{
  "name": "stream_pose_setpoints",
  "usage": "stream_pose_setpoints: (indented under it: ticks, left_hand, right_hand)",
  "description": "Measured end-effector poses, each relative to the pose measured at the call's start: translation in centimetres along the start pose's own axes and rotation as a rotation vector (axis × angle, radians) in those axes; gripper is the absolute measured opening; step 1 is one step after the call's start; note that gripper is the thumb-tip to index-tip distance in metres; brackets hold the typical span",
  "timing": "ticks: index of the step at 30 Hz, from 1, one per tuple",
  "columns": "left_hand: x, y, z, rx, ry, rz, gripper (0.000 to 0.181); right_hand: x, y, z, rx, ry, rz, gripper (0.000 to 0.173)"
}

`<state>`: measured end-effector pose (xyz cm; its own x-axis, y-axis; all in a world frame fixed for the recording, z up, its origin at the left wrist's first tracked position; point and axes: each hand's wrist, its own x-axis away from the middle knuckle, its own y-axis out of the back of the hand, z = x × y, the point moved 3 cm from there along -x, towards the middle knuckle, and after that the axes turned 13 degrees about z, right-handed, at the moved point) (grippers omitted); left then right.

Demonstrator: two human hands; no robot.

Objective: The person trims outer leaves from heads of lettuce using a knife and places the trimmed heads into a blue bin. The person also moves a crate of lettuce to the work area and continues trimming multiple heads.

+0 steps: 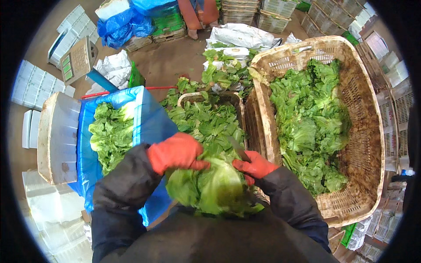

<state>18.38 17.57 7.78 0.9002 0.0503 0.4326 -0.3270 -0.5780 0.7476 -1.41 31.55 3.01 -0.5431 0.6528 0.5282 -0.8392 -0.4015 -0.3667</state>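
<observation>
A head of leafy green lettuce (220,184) lies against my front, its pale base pointing away from me. My left hand (177,153), in an orange rubber glove, grips its left side near the base. My right hand (255,166), gloved alike, holds a knife (238,149) with the blade pointing up and left, and touches the lettuce's right side. Beyond the hands, a smaller crate (241,105) is heaped with loose leaves. To the left, a box lined with blue plastic (139,111) holds heads of lettuce (113,131).
At right stands a large dirty plastic crate (361,131) with many lettuces (306,128). A digital scale (75,62) and foam boxes (59,138) are at left. Leaves and white sacks (243,36) lie on the floor ahead. A person's legs (197,16) show at the top.
</observation>
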Motion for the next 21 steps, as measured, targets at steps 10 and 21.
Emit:
stream_pose_setpoints:
  ticks: [10,21]
  left_hand:
    - [-1.2,-21.3,0.6,1.617,0.066,-0.400,0.071]
    - [4.8,-12.7,-4.9,1.969,-0.314,-0.343,0.117]
  right_hand:
    - [-1.3,-0.5,-3.8,0.037,-0.073,-0.307,0.034]
    - [-2.3,-4.4,-1.4,0.449,0.449,-0.098,0.037]
